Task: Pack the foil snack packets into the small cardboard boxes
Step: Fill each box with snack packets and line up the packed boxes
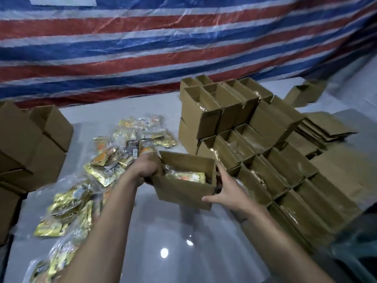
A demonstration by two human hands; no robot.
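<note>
A small open cardboard box [179, 190] is held above the glossy grey floor in the middle of the view. A gold foil packet [187, 176] lies inside it. My left hand [145, 169] grips the box's left end, fingers curled round the edge. My right hand [226, 186] holds the right end, thumb under the front corner and fingers over the side. Loose gold foil snack packets [106, 166] lie scattered on the floor to the left of my arms.
Rows of small cardboard boxes [265, 160], several with foil showing inside, are stacked to the right. Flat unfolded boxes [324, 127] lie behind them. Bigger cartons [30, 144] stand at the left. A red, white and blue striped tarp [163, 48] hangs behind.
</note>
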